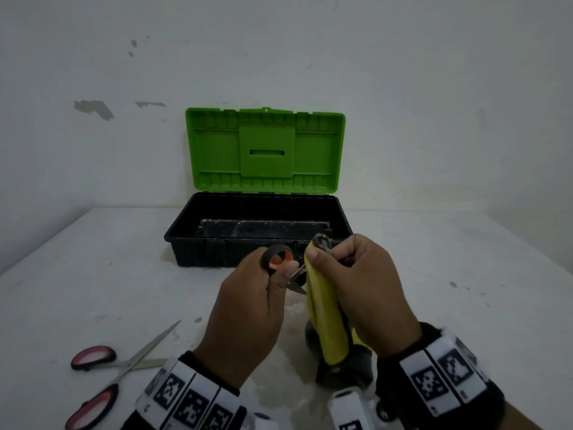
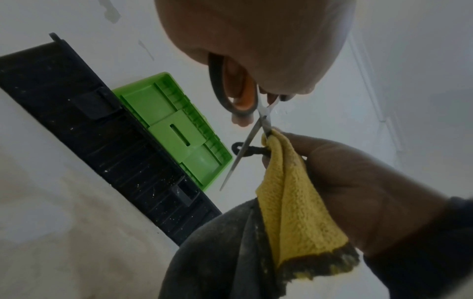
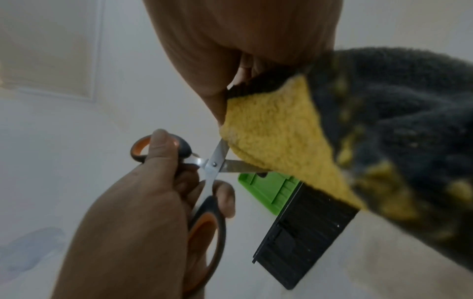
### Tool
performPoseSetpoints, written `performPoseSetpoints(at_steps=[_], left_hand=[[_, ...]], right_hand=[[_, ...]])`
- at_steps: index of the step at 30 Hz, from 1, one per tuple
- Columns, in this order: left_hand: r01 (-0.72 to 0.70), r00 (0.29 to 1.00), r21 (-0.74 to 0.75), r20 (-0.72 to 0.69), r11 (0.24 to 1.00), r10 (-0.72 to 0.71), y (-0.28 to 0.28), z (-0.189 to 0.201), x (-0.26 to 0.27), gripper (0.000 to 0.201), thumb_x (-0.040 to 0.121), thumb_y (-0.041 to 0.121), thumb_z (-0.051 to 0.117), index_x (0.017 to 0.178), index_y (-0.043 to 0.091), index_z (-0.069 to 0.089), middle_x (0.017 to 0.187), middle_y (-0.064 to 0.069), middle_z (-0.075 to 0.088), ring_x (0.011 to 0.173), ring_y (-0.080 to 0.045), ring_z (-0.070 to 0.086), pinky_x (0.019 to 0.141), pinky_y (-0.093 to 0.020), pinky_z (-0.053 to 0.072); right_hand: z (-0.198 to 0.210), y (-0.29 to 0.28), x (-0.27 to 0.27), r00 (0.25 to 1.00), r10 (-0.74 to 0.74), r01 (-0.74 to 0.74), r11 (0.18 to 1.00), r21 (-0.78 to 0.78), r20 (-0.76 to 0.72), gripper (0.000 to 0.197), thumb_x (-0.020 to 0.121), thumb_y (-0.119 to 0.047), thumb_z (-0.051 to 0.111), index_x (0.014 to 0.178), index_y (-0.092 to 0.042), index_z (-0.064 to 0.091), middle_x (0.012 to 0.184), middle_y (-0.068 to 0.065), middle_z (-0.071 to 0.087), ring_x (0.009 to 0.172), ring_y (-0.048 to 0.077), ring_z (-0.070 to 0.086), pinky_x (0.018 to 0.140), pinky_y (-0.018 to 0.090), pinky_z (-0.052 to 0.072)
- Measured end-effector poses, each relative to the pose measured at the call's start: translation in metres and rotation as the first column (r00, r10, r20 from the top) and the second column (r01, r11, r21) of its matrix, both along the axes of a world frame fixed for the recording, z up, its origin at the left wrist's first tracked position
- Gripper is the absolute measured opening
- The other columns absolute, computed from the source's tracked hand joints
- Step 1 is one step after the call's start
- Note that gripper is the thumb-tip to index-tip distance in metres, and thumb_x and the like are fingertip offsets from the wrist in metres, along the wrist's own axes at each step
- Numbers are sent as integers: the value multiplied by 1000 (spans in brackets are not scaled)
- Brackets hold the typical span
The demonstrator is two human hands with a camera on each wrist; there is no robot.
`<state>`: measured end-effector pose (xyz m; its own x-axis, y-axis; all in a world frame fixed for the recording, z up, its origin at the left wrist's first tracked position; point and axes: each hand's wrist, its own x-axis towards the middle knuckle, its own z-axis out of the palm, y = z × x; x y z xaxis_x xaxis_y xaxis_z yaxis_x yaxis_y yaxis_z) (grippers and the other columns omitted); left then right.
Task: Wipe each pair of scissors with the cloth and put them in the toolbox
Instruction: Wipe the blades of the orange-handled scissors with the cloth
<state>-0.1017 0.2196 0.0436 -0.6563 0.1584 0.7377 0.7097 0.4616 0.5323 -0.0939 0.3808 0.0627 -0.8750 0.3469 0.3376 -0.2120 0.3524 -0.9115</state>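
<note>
My left hand (image 1: pixel 263 290) grips the orange-and-black scissors (image 1: pixel 277 258) by their handles, blades spread apart. In the right wrist view the same scissors (image 3: pixel 213 163) show their pivot and one blade running under the cloth. My right hand (image 1: pixel 347 274) pinches the yellow and dark grey cloth (image 1: pixel 325 318) around one blade; the other blade (image 2: pixel 239 153) sticks out bare. The cloth (image 2: pixel 294 202) hangs down below that hand. The toolbox (image 1: pixel 186 240), black with a green lid raised, stands just beyond both hands.
A second pair of scissors (image 1: pixel 102 377) with pink-and-black handles lies open on the white table (image 1: pixel 93 274) at the front left. The wall rises directly behind the toolbox lid (image 1: pixel 266 150).
</note>
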Motion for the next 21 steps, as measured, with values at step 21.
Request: performPoseSetpoints(at_steps=[21], left_hand=[[-38,677,663,568,748,-469,6,30,9,40,99,44,43,79,9,48,45,6,42,46,-27,51,41,-26,36]], right_hand=[[6,17,12,964,226,-207,969,138,-138,25,67,-16,91,71,-14,67,67,5,70,61,25,65,56,37,54]])
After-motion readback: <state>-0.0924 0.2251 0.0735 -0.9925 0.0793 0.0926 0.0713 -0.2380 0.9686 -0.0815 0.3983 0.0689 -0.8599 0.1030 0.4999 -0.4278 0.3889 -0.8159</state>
